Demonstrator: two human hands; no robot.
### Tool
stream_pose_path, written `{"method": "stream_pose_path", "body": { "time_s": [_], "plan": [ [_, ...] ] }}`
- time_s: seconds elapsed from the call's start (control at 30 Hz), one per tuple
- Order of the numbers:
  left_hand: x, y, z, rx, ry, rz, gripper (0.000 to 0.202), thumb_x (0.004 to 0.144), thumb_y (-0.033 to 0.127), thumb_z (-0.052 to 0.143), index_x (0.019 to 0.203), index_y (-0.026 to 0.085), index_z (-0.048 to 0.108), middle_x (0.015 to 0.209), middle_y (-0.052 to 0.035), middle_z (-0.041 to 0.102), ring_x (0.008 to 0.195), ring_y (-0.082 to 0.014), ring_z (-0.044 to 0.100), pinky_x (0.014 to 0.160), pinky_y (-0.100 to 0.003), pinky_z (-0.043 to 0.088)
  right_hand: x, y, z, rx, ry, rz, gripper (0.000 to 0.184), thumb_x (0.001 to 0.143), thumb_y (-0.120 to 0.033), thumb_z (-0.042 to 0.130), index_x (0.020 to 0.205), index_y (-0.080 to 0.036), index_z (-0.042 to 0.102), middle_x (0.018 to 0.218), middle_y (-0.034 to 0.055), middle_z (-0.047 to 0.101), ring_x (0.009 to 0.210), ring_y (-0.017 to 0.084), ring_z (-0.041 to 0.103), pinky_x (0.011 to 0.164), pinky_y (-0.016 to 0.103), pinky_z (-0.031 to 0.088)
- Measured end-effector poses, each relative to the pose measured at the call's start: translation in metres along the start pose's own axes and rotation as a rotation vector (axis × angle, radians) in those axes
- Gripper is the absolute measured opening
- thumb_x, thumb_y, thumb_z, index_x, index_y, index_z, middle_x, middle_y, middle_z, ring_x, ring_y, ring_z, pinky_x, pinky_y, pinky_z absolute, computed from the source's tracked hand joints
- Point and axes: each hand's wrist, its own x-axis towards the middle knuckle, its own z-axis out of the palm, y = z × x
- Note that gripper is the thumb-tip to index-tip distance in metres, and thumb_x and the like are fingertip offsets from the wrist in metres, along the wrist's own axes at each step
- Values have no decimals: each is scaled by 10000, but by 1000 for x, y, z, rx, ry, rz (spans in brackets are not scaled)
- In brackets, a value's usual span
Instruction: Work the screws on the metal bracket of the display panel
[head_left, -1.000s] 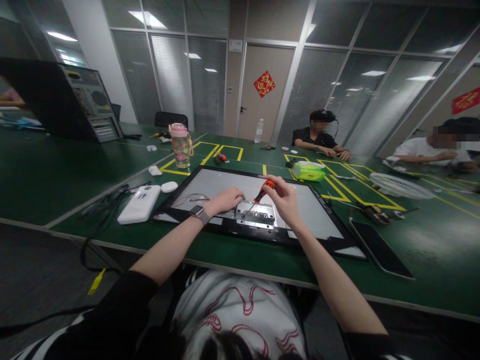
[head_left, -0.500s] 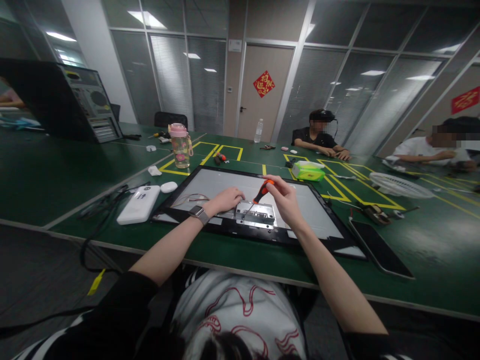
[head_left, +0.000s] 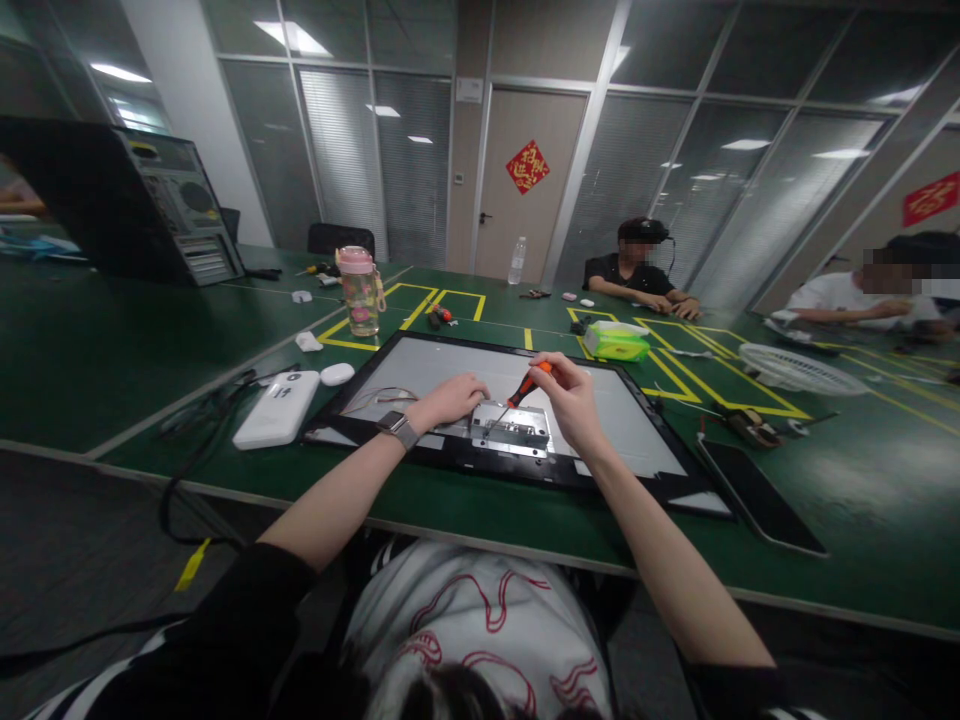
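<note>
My right hand [head_left: 568, 400] holds a screwdriver [head_left: 523, 389] with an orange and black handle, gripped near the top. Its thin shaft slants down to the left, and the tip meets the left part of a silver metal bracket [head_left: 517, 430]. That bracket lies near the front edge of a black-framed display panel [head_left: 427, 362], whose pale back faces up. My left hand [head_left: 450, 398], with a watch on the wrist, rests over the panel at the bracket's upper left corner, fingers stretched forward; its thumb is partly hidden. A few thin wires [head_left: 381, 396] lie left of this hand.
A white power bank [head_left: 277, 410], a white oval case [head_left: 337, 374] and dark cables are left of the panel. Behind it stand a pink-lidded bottle [head_left: 360, 290] and a green tissue pack [head_left: 616, 341]. A phone [head_left: 761, 497] lies at right. Two people sit across the table.
The screwdriver's handle and my right hand have shifted very slightly to the right. My left hand, the bracket and the panel stay where they were.
</note>
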Motion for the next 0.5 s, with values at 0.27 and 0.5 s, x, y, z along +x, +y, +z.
{"method": "stream_pose_path", "body": {
  "time_s": [0.27,0.5],
  "plan": [
    [0,0,0,8,12,26,353,899,165,359,1058,165,673,972,-83,629,921,-187,582,868,-287,439,-2,-12,5,276,-164,170,294,788,-404,676,1045,-262,666,871,21,686,843,174,627,861,360,469],
    [0,0,0,-2,14,24,357,902,183,355,1067,167,672,963,-89,623,915,-198,583,854,-298,445,0,-9,3,239,-143,153,226,782,-448,666,914,-264,670,865,22,682,850,191,629,848,372,478]
  ]
}}
